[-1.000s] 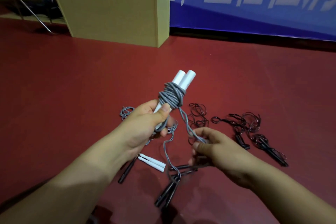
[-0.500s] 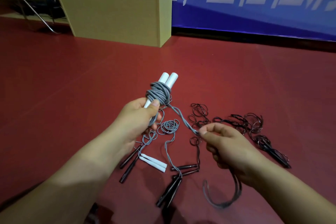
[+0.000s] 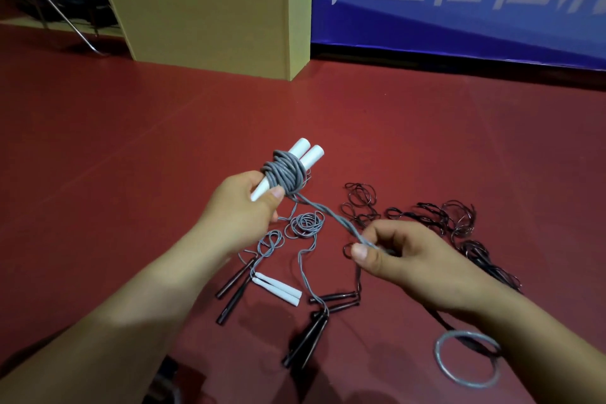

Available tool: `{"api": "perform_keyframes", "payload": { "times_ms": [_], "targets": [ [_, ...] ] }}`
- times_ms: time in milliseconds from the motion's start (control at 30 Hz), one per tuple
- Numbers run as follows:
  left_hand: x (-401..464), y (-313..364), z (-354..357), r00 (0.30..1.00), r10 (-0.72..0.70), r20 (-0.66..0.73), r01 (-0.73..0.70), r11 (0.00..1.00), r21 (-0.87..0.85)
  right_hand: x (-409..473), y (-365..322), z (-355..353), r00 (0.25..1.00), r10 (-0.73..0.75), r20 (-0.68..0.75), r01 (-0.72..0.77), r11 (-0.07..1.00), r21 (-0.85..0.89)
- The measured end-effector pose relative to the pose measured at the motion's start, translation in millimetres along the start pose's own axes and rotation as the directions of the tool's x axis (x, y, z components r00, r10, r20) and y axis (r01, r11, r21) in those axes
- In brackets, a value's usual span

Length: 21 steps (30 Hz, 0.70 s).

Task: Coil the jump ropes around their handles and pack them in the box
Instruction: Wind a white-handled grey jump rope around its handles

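1. The blue banner [image 3: 459,3] carried large white characters, cut off at the top, so I could not read them.
2. The left hand [image 3: 242,210] gripped two white handles [image 3: 303,154] with grey rope [image 3: 285,172] coiled around them.
3. The right hand [image 3: 400,256] pinched the loose grey strand to the right of the bundle.
4. The cardboard box [image 3: 203,3] stood well apart behind, and other ropes [image 3: 410,216] lay on the red floor [image 3: 131,141].

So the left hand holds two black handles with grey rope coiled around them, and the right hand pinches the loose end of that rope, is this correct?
Not quite: in the head view the handles in the left hand are white, not black. The rest holds: grey rope is coiled around them, and the right hand pinches its loose end.
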<state>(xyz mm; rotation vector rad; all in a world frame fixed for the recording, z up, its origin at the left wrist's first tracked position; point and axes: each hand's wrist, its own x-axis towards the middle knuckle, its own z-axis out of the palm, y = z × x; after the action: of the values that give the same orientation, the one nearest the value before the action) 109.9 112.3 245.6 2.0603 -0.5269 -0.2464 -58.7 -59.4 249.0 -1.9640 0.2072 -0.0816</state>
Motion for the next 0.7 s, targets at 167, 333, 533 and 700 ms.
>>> {"api": "perform_keyframes", "payload": {
  "times_ms": [167, 333, 533, 700],
  "targets": [
    [-4, -5, 3, 0.995, 0.072, 0.075, -0.092, 0.947, 0.307, 3, 6, -5, 0.986, -0.032, -0.166, -0.014, 0.963, -0.269],
    [-2, -8, 3, 0.995, 0.054, 0.089, -0.081, 0.937, 0.339, 6, 19, -6, 0.949, -0.044, -0.311, -0.095, 0.904, -0.417],
    [-4, -10, 8, 0.994, 0.034, 0.106, -0.076, 0.904, 0.42, 13, 26, -7, 0.923, 0.084, -0.375, -0.186, 0.951, -0.245],
    [-4, -19, 18, 0.983, -0.028, 0.182, -0.059, 0.888, 0.456, 6, 18, -6, 0.928, -0.079, -0.365, 0.017, 0.985, -0.17]
  ]
}}
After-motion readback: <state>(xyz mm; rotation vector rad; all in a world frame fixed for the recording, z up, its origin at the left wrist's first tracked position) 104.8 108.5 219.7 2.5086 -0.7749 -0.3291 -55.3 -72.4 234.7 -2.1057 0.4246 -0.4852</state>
